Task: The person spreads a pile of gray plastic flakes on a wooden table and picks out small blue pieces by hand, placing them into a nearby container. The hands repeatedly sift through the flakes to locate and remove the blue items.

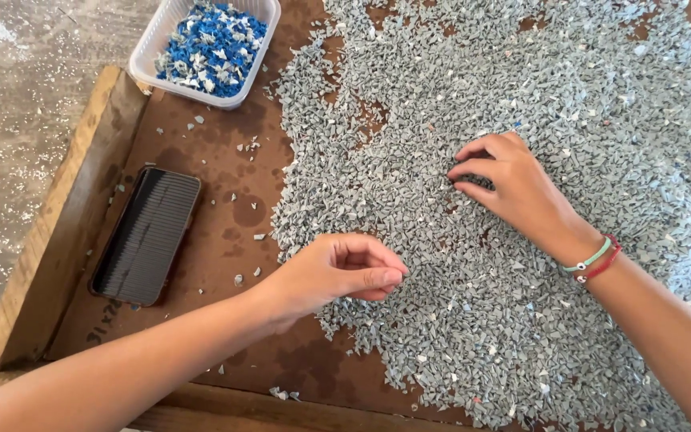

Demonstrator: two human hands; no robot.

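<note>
The grey chips (521, 120) lay in a wide, thin heap over the brown board (201, 152), covering most of its right and middle, with bare patches showing near the top. The step, as I judged it, was picking odd-coloured bits out of the grey, and doing it well meant raking only a shallow layer with the fingertips, so that stray pieces turned up instead of getting buried, and pinching one bit at a time.

My right hand (513, 188) rested palm down on the heap, fingers curled and drawn close, their tips pressed into the chips; I could not tell whether they had caught anything. My left hand (337, 268) hovered at the heap's near-left edge, loosely closed, thumb laid against the forefinger as in a pinch; anything held there was too small to see.

A white tub (149, 48) with blue chips (213, 44) stood at the board's top-left corner, well apart from both hands. A dark phone (147, 234) lay on the bare board left of the heap, beside the wooden rim (57, 232).
</note>
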